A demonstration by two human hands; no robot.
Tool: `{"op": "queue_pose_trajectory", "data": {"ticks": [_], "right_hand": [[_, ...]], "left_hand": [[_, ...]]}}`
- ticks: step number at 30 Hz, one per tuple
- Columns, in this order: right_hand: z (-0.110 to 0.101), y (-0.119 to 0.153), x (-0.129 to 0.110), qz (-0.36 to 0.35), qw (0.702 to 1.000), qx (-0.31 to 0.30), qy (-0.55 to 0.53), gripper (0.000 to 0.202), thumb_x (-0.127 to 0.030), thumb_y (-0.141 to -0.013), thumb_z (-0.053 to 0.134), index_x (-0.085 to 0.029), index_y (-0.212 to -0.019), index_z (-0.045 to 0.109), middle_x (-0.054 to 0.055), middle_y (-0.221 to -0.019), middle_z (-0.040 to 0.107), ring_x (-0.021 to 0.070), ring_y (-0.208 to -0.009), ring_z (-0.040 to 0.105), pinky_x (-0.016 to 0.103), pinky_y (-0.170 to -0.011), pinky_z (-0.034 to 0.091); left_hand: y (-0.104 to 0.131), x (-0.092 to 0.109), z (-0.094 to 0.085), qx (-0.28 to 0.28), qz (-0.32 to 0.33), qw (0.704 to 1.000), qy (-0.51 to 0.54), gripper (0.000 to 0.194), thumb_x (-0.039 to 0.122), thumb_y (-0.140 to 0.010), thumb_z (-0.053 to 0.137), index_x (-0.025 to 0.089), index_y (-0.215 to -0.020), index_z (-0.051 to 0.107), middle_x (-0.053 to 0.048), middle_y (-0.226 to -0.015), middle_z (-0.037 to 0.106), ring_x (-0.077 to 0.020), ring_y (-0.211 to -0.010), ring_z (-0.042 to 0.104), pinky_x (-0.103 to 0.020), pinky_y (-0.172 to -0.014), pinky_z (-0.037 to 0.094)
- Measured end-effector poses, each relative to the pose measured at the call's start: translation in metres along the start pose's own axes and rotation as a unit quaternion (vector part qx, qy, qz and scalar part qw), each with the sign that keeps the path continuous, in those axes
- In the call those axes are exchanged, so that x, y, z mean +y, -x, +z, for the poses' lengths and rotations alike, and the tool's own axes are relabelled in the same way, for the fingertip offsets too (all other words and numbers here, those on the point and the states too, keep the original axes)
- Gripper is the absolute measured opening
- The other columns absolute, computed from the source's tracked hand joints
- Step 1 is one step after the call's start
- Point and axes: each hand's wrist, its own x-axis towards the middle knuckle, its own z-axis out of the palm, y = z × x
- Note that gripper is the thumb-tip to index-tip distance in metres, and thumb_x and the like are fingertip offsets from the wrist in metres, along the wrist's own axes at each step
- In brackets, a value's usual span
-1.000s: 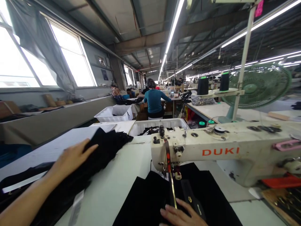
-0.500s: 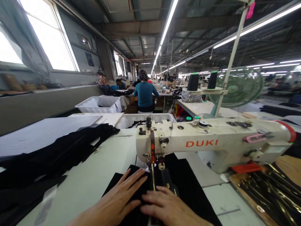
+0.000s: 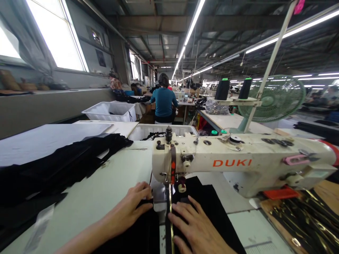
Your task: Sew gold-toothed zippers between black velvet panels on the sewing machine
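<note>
My left hand point(image 3: 134, 203) pinches the upper edge of a black fabric piece point(image 3: 135, 234) left of the needle area, with thumb and curled fingers. Flat and with fingers apart, my right hand point(image 3: 194, 222) lies on another black fabric piece point(image 3: 221, 211). Its fingertips touch a zipper point(image 3: 170, 201) with gold teeth, which runs up under the head of the white sewing machine point(image 3: 196, 153). A gap showing the machine bed separates the left piece from the zipper. The needle itself is too small to make out.
Dark fabric point(image 3: 66, 158) is heaped on the left of the table. Gold-toothed zippers point(image 3: 304, 218) lie at the right. Thread cones point(image 3: 221, 90) and a green fan point(image 3: 272, 98) stand behind the machine. Beyond a white bin point(image 3: 111, 111), a person in blue point(image 3: 163, 102) sits facing away.
My left hand has gone from lying flat to pinching, shifting left with the left fabric piece away from the zipper. My right hand has moved slightly right and its fingers have spread.
</note>
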Motion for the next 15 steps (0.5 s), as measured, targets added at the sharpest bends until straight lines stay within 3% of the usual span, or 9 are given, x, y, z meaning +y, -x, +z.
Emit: {"op": "queue_pose_trajectory", "data": {"ticks": [3, 5, 7, 9, 11, 13, 15], "right_hand": [[0.000, 0.000, -0.002, -0.011, 1.000, 0.000, 0.018, 0.051, -0.027, -0.093, 0.061, -0.026, -0.142, 0.050, 0.006, -0.144, 0.056, 0.0248, -0.131, 0.053, 0.048, -0.119, 0.027], [0.001, -0.001, -0.003, -0.008, 1.000, -0.002, 0.021, 0.052, -0.028, -0.093, 0.061, -0.027, -0.143, 0.049, 0.005, -0.144, 0.056, 0.0246, -0.131, 0.052, 0.048, -0.119, 0.029], [0.002, -0.001, -0.003, -0.009, 1.000, 0.004, 0.025, 0.052, -0.029, -0.093, 0.061, -0.028, -0.143, 0.049, 0.004, -0.142, 0.057, 0.0243, -0.131, 0.052, 0.047, -0.119, 0.029], [0.003, -0.001, -0.002, -0.014, 0.999, 0.011, 0.036, 0.052, -0.031, -0.093, 0.061, -0.028, -0.143, 0.048, 0.004, -0.141, 0.058, 0.0241, -0.129, 0.053, 0.047, -0.119, 0.029], [0.005, 0.000, -0.001, -0.017, 0.999, 0.011, 0.040, 0.051, -0.033, -0.094, 0.061, -0.029, -0.144, 0.048, 0.004, -0.142, 0.057, 0.0236, -0.129, 0.053, 0.047, -0.119, 0.028], [0.004, 0.001, 0.000, -0.017, 0.999, 0.005, 0.035, 0.049, -0.036, -0.096, 0.059, -0.029, -0.143, 0.048, 0.005, -0.144, 0.056, 0.0236, -0.130, 0.052, 0.048, -0.119, 0.028], [0.002, 0.002, 0.000, -0.017, 0.999, -0.003, 0.027, 0.043, -0.040, -0.099, 0.055, -0.031, -0.141, 0.050, 0.005, -0.145, 0.055, 0.0244, -0.132, 0.051, 0.051, -0.118, 0.029]], "left_hand": [[-0.004, 0.001, -0.003, 0.038, -0.017, 0.999, 0.025, 0.022, 0.036, -0.104, 0.042, 0.022, -0.096, 0.057, -0.001, -0.090, 0.064, -0.0196, -0.083, 0.063, -0.029, -0.075, 0.053], [-0.010, 0.000, 0.003, 0.079, -0.030, 0.996, 0.010, 0.022, 0.038, -0.103, 0.043, 0.022, -0.097, 0.058, -0.002, -0.092, 0.066, -0.0226, -0.086, 0.065, -0.035, -0.079, 0.056], [-0.008, -0.001, 0.014, 0.121, -0.033, 0.992, -0.019, 0.021, 0.038, -0.099, 0.049, 0.022, -0.108, 0.060, -0.009, -0.113, 0.065, -0.0314, -0.108, 0.062, -0.050, -0.095, 0.051], [0.003, -0.001, 0.027, 0.152, -0.024, 0.987, -0.043, 0.033, 0.037, -0.097, 0.052, 0.025, -0.127, 0.057, -0.012, -0.139, 0.054, -0.0378, -0.131, 0.047, -0.062, -0.108, 0.038], [0.024, 0.002, 0.038, 0.146, 0.011, 0.986, -0.081, 0.044, 0.036, -0.098, 0.051, 0.032, -0.142, 0.048, -0.006, -0.151, 0.045, -0.0350, -0.139, 0.041, -0.058, -0.112, 0.038], [0.044, 0.006, 0.045, 0.112, 0.085, 0.980, -0.142, 0.052, 0.038, -0.100, 0.051, 0.038, -0.150, 0.037, -0.001, -0.152, 0.046, -0.0303, -0.137, 0.046, -0.048, -0.110, 0.044], [0.056, 0.012, 0.049, 0.090, 0.138, 0.968, -0.189, 0.061, 0.040, -0.101, 0.050, 0.036, -0.157, 0.025, 0.000, -0.152, 0.047, -0.0283, -0.135, 0.049, -0.044, -0.110, 0.046]]}}
